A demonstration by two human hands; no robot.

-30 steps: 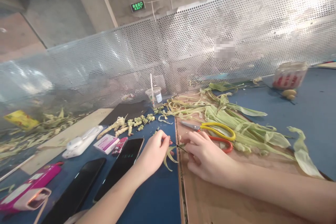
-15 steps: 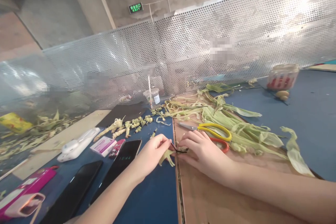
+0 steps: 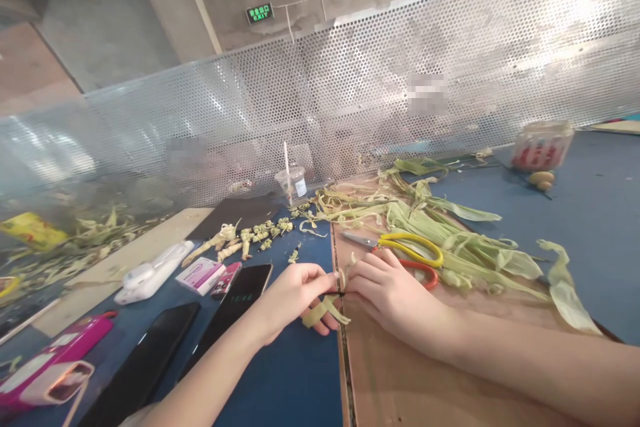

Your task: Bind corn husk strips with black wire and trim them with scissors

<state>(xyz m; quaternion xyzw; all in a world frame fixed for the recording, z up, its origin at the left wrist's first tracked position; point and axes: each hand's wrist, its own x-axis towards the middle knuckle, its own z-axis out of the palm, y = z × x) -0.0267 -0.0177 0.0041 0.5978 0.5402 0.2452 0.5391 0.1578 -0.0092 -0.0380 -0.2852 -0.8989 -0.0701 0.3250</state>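
My left hand (image 3: 295,297) is closed, thumb and forefinger pinching near a narrow corn husk strip. A pale green part of the husk strip (image 3: 327,310) hangs across its lower fingers. My right hand (image 3: 385,287) meets it at the seam between the blue and brown surfaces, fingers curled round the strip's other end; its fingertips are partly hidden. A thin dark strand shows faintly between the hands. Just beyond my right hand lie scissors (image 3: 419,250) with one yellow and one red handle, blades to the left. Loose corn husks (image 3: 430,233) spread behind them.
Braided husk pieces (image 3: 260,233) lie ahead on the left. Nearer are phones (image 3: 145,360), a pink-white box (image 3: 201,275), a white device (image 3: 153,273) and a magenta device (image 3: 60,353). A plastic cup (image 3: 293,185) and a jar (image 3: 543,145) stand by the perforated metal screen (image 3: 375,87).
My left hand has shifted slightly right, its lower fingers now spread beneath the hanging husk. The dark strand between the hands shows less, and a pale strip stands up there. The view moved slightly.
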